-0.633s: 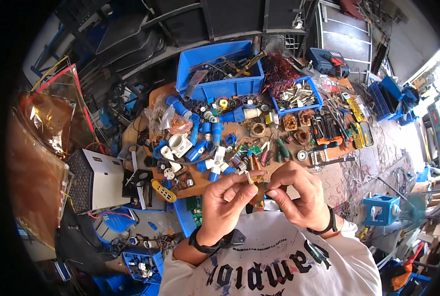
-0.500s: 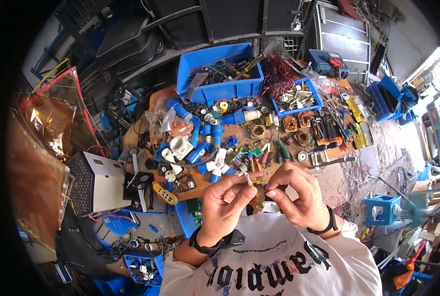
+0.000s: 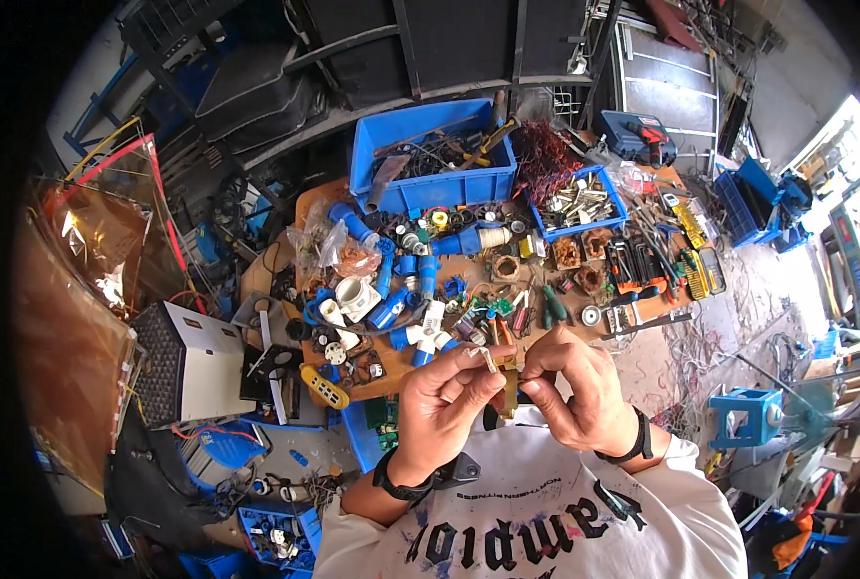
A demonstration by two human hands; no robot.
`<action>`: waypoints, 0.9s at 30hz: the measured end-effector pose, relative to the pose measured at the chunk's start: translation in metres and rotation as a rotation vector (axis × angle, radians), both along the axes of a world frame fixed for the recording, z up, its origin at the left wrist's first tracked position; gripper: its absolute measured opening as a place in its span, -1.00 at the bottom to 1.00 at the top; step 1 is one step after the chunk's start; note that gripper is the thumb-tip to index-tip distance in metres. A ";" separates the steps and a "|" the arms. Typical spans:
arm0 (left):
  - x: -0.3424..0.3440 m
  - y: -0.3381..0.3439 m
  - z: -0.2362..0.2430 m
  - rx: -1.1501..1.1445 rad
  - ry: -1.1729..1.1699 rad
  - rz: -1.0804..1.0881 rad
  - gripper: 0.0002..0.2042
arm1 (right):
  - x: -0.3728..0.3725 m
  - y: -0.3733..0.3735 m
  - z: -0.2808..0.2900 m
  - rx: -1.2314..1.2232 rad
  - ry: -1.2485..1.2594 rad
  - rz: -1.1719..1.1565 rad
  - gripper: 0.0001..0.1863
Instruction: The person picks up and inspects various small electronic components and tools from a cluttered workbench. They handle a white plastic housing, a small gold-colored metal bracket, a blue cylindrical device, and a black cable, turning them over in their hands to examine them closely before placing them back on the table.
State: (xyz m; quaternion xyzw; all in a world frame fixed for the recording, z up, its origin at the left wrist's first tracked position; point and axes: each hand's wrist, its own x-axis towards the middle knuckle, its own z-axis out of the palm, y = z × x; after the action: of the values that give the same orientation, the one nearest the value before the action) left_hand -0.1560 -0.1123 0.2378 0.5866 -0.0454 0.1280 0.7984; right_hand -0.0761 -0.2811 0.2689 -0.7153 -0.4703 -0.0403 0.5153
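Close to my chest, my left hand [image 3: 442, 405] pinches a small brass-coloured metal piece [image 3: 509, 394] between thumb and fingers. A thin pale strip [image 3: 489, 359] sticks up by the same fingertips. My right hand [image 3: 584, 391] meets the piece from the other side, its thumb and forefinger pressed together at the edge. Whatever lies between those right fingertips is too small to name. Beyond the hands, loose electronic parts, blue-and-white industrial plugs [image 3: 428, 326] and screwdrivers with green handles [image 3: 554, 305] cover the wooden table [image 3: 536, 349].
A large blue bin [image 3: 434, 189] of tools and cables stands at the back, beside a smaller blue tray [image 3: 579, 230] of metal parts. A yellow oblong part [image 3: 325, 387] lies at the left table edge. To the right are a blue stand [image 3: 747, 418] and scattered wires.
Both hands stay together at the brass-coloured piece, with only slight finger shifts. The whole view has moved a little, so the table appears slightly lower.
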 end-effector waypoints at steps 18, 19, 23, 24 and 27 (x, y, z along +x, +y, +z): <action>0.013 0.003 0.003 -0.095 0.048 -0.107 -0.73 | 0.003 -0.002 -0.009 0.079 0.520 0.107 -0.86; 0.015 0.006 0.002 -0.092 0.042 -0.128 -0.73 | 0.003 -0.002 -0.007 0.093 0.615 0.136 -0.83; 0.021 0.004 0.002 -0.253 0.151 -0.162 -0.75 | 0.003 -0.001 -0.003 0.125 0.800 0.196 -0.83; 0.021 0.004 0.001 -0.308 0.191 -0.176 -0.76 | 0.004 0.000 -0.004 0.149 0.831 0.210 -0.83; 0.023 0.004 0.000 -0.380 0.196 -0.186 -0.79 | 0.005 0.003 -0.003 0.157 0.843 0.202 -0.83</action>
State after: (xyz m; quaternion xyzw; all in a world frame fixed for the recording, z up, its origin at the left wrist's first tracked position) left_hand -0.1326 -0.1081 0.2377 0.4284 0.0034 0.0024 0.9036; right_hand -0.0708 -0.2785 0.2663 -0.5783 -0.2820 0.2700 0.7163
